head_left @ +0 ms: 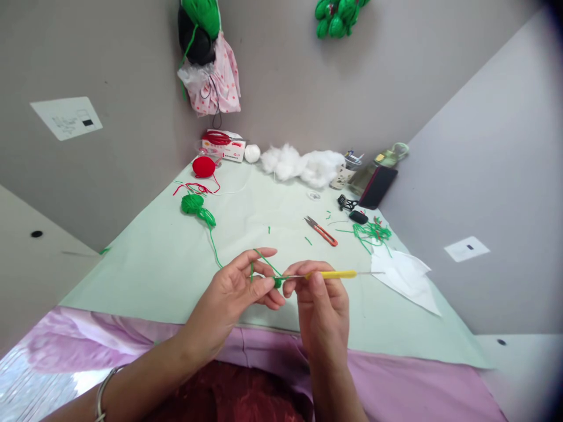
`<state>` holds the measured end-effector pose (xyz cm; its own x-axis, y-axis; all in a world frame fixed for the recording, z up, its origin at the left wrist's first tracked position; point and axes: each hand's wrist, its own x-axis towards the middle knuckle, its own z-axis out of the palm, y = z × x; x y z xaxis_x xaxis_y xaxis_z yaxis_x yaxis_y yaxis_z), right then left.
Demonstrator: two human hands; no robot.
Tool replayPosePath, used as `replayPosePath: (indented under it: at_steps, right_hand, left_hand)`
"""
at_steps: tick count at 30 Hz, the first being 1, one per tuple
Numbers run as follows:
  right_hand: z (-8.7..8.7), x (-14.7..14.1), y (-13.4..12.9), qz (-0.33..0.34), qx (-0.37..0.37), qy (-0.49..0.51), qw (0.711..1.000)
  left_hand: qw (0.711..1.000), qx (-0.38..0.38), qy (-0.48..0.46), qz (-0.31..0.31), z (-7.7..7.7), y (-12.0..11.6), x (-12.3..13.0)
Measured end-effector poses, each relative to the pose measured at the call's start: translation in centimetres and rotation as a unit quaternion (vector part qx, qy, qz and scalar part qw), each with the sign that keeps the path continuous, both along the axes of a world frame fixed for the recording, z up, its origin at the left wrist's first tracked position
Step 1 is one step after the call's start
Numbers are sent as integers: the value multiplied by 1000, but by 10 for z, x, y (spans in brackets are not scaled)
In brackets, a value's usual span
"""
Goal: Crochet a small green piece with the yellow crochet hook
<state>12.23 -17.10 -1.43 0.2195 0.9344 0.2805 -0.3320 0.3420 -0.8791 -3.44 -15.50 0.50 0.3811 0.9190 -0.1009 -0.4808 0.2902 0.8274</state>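
Between thumb and fingers, my left hand (240,282) pinches a small piece of green crochet (277,282). Green yarn (215,246) runs over its raised index finger and back to a green yarn ball (192,204) on the table. My right hand (323,305) grips a crochet hook with a yellow handle (336,274); the metal shaft points left and its tip meets the green piece. The exact stitch at the tip is too small to make out. Both hands are above the table's front part, close together.
On the pale green tabletop (167,269) lie orange thread snips (323,231), green yarn scraps (373,233), white cloth (402,275) and a red yarn ball (204,167). White stuffing (303,165), a phone (378,187) and a bottle (389,157) stand along the back.
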Motion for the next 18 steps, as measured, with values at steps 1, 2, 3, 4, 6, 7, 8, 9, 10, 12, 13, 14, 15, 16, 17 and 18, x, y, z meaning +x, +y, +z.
replayPosePath:
  at_steps: [1, 2, 3, 4, 6, 7, 8, 9, 10, 12, 13, 14, 15, 16, 17, 18]
  right_hand:
    - [0, 1, 0, -5, 4, -12, 1000]
    - [-1, 2, -1, -7, 8, -25, 1000]
    - [-1, 3, -2, -7, 11, -40, 999]
    - [-2, 4, -3, -7, 15, -54, 998]
    - [-4, 6, -6, -9, 23, -84, 996]
    - [-5, 6, -7, -14, 28, -100, 995]
    - [-6, 7, -8, -21, 33, -118, 992]
    - [-6, 7, -8, -31, 38, -139, 989]
    - [-7, 7, -8, -38, 43, -162, 985]
    - [-6, 6, -6, -43, 49, -200, 978]
    - [-4, 6, -5, -39, 41, -207, 977]
    - [-2, 5, -4, -30, 22, -203, 978]
    - [2, 5, -3, -14, -8, -192, 981]
    - [6, 5, -4, 12, -45, -182, 982]
    - [10, 6, -6, 44, -85, -172, 980]
    - [15, 7, -10, 80, -116, -170, 975]
  left_hand:
    - [1000, 4, 3, 1, 1, 0, 0]
    - [1000, 7, 5, 3, 1, 0, 0]
    - [1000, 10, 7, 5, 2, 0, 0]
    - [1000, 11, 9, 7, 2, 0, 0]
    - [1000, 15, 11, 10, 2, 0, 1]
    - [1000, 16, 11, 11, 1, 0, 1]
    - [1000, 15, 10, 12, 1, 0, 1]
    - [1000, 14, 10, 13, 1, -1, 1]
    - [1000, 12, 12, 12, 0, -1, 1]
    - [1000, 11, 23, 6, 0, -2, 1]
    - [1000, 12, 28, 1, 0, -2, 1]
    - [999, 14, 30, -2, 0, -1, 0]
    - [999, 15, 29, 0, 1, 0, -1]
    - [1000, 13, 24, 10, 1, 1, -3]
    - [1000, 7, 16, 24, 2, 3, -5]
    - [999, -3, 8, 41, 3, 6, -8]
